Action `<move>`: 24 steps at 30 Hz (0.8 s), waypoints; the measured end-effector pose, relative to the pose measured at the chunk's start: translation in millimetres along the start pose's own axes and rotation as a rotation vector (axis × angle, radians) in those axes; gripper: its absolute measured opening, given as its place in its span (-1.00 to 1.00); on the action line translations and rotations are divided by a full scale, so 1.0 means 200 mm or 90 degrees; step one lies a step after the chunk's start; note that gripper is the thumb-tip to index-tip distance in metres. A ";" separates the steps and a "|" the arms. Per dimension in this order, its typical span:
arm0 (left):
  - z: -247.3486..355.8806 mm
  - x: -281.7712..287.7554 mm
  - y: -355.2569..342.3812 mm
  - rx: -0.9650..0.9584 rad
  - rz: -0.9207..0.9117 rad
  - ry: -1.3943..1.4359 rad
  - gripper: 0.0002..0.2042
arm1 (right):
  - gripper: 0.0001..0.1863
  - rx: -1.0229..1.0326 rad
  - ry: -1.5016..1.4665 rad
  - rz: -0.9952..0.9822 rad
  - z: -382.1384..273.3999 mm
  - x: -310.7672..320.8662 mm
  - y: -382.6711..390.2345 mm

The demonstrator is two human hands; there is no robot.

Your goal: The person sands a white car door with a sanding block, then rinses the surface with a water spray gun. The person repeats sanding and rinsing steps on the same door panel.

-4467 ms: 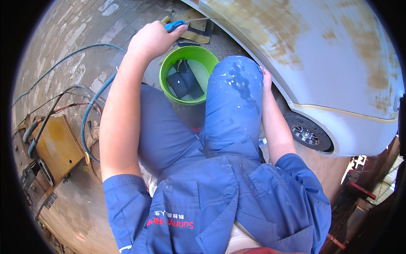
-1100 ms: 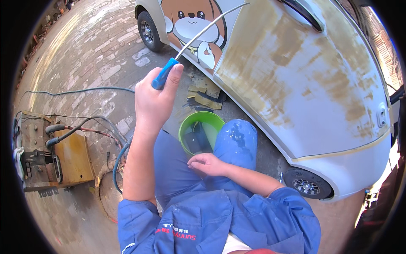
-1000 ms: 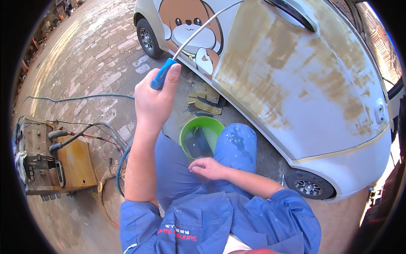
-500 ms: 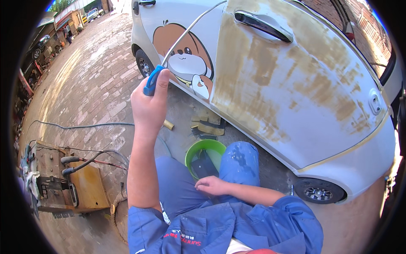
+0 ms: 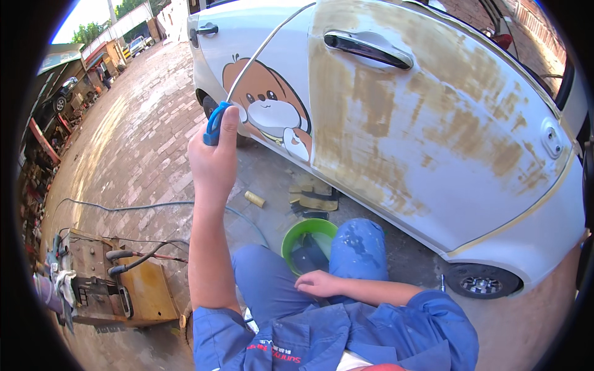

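My left hand (image 5: 213,148) is raised in front of the car, wrapped round the blue handle of a tool (image 5: 218,123) with a long, thin, pale curved rod. The rod arcs up to the right across the white rear door, and its tip lies near the top edge of the picture by the seam with the front door (image 5: 396,123). That front door carries smeared tan patches. Low by my thighs, my right hand (image 5: 318,284) holds nothing, its fingers loosely extended beside a green basin (image 5: 286,244). A dark flat piece lies in the basin.
Flat tan and black pieces (image 5: 317,196) and a tan cylinder (image 5: 254,198) lie on the ground beyond the basin. A hose (image 5: 124,208) crosses the paving. A worn metal machine with cables (image 5: 145,294) stands at left. The car's front wheel (image 5: 481,283) is at right.
My left hand and the blue-handled tool have shifted slightly left and down in the picture. The whole view has tilted up a little. My right hand stays by the basin.
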State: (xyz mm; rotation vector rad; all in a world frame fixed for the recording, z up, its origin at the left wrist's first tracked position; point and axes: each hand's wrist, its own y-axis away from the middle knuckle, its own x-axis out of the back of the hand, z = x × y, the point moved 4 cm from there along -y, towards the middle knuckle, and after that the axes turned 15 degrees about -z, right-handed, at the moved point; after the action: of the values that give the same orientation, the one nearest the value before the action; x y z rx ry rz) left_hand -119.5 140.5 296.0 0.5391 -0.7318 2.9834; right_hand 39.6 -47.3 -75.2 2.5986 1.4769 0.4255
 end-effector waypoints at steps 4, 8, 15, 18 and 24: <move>0.03 -0.04 0.04 -0.020 -0.045 0.035 -0.48 | -0.65 0.021 0.033 0.011 0.02 -0.01 -0.01; 0.11 -0.10 0.10 -0.036 -0.085 0.080 -0.53 | -0.66 0.030 0.041 0.022 0.02 -0.02 -0.02; 0.22 -0.20 0.16 -0.056 -0.131 0.070 -0.57 | -0.68 0.036 0.044 0.037 -0.01 -0.01 0.01; 0.21 -0.23 0.18 -0.023 -0.140 0.063 -0.59 | -0.68 0.040 0.043 0.043 -0.01 -0.01 0.01; 0.22 -0.27 0.22 -0.038 -0.168 0.086 -0.59 | -0.67 0.044 0.062 0.038 0.01 -0.02 0.00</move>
State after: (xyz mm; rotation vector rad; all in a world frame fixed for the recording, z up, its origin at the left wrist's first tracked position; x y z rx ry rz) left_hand -58.3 85.4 294.6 0.3913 -0.6770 2.7141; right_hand 37.8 -50.8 -77.5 2.7178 1.4709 0.5243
